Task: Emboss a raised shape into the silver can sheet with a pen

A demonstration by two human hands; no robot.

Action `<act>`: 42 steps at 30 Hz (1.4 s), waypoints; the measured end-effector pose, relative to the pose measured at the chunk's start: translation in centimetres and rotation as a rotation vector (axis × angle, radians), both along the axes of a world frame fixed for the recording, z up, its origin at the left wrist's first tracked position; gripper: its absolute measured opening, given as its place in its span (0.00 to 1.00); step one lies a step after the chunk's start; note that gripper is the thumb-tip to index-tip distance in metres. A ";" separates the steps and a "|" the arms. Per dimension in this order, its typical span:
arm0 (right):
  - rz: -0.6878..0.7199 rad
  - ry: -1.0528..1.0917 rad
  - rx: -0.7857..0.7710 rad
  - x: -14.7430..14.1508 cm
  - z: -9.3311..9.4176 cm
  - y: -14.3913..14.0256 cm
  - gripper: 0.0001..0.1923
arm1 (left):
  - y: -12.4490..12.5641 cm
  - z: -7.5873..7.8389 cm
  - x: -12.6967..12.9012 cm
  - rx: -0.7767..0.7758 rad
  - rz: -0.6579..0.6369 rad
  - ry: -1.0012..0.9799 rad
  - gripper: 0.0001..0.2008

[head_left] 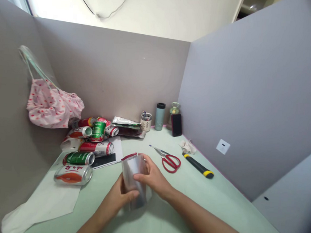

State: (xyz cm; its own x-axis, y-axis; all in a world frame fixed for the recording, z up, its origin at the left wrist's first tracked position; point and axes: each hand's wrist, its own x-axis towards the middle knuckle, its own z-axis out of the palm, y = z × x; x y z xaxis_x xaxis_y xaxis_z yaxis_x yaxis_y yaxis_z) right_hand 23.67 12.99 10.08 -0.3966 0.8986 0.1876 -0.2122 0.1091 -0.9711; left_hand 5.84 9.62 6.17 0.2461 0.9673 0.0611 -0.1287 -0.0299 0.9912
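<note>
Over the pale green counter (pixel 218 205) I judge the shaping step in hand: my left hand (pixel 117 200) and right hand (pixel 152 178) both clamp the curled aluminium sheet (pixel 133 180) above it, so next I need steady, even pressure.

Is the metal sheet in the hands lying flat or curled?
Curled. The metal sheet bends into a rough tube, silver side out, red edge on top, gripped by the left hand and right hand above the table.

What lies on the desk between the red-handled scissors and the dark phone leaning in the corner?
Head view: only bare green desk between the scissors and phone.
</note>
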 end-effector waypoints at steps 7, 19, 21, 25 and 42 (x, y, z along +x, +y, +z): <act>-0.132 -0.043 -0.123 0.6 1.0 0.0 0.30 | 0.1 0.6 -0.9 -0.089 0.049 -0.127 0.42; -0.261 -0.124 -0.110 3.5 -0.1 3.6 0.30 | 1.2 1.6 -3.8 -0.118 0.395 0.139 0.43; -0.289 -0.204 -0.082 3.7 -0.8 4.4 0.29 | 1.4 1.1 -3.7 -0.090 0.411 0.243 0.46; -0.425 -0.440 0.008 4.4 -2.4 5.6 0.29 | 1.8 -0.3 -3.7 -0.024 0.419 0.490 0.48; -0.183 -1.048 0.668 2.6 -3.6 3.4 0.25 | 1.3 -3.2 -2.5 0.647 0.043 1.051 0.29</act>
State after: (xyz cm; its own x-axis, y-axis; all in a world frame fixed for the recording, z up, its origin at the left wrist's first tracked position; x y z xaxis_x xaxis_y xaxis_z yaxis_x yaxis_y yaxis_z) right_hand 26.24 16.37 6.47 -0.5100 0.8073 0.2970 0.6972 0.5902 -0.4070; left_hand 3.31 10.97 2.95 0.4341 0.8409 0.3232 0.7342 -0.5382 0.4139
